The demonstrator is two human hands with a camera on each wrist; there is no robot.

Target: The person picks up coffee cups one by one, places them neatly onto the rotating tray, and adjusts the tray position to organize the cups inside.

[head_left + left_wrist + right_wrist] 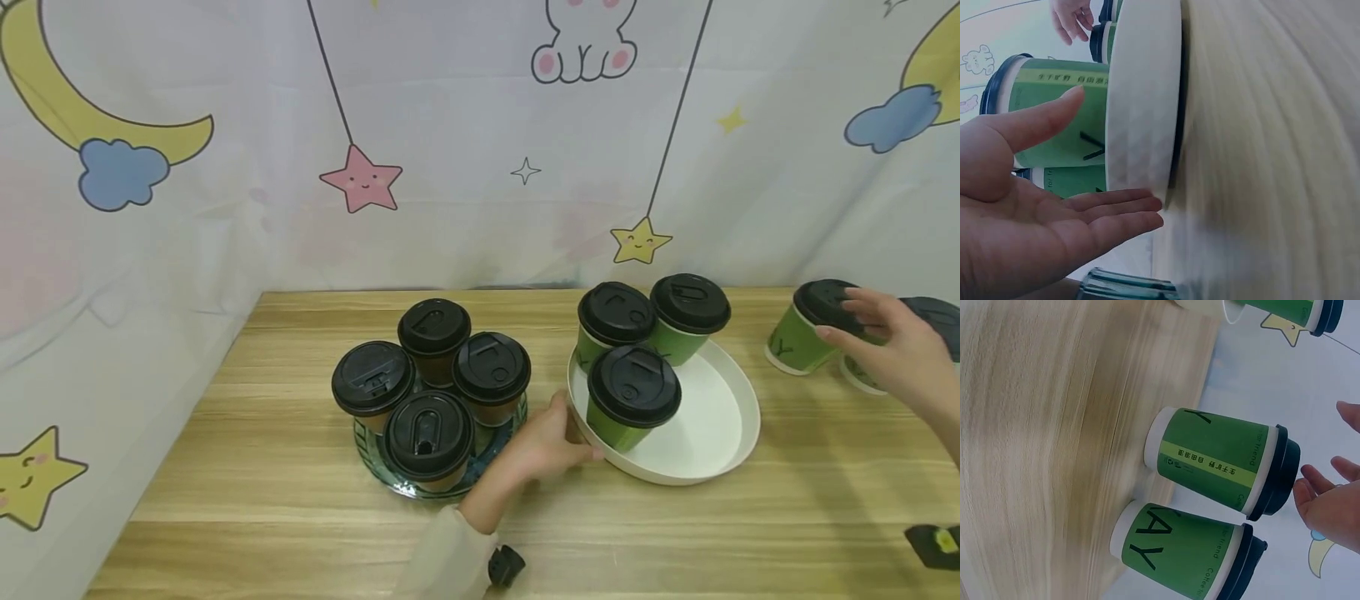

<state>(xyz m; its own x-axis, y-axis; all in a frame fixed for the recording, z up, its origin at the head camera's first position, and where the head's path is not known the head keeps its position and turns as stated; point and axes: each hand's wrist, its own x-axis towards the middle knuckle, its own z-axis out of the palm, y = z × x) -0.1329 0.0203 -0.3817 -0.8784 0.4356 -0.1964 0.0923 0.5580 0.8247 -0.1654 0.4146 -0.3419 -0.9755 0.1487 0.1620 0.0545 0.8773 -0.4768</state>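
My left hand (551, 437) rests at the near left rim of a round white tray (723, 437), fingers straight against its wall and thumb apart. Three green paper cups with black lids stand in that tray; the nearest is a green cup (618, 425). Off to the right, my right hand (900, 350) hovers by the lid of another green cup (798, 337), fingers loosely bent with nothing between them. In the right wrist view, the fingertips are close to the black lid (1279, 475). A second loose green cup (1179, 550) stands beside it, partly behind the hand in the head view.
Left of the left hand, a patterned glass plate (401, 483) bears several brown cups with black lids, such as the front cup (427, 437). Everything stands on a wood-grain table (247, 500). A printed cloth (465, 233) hangs behind it.
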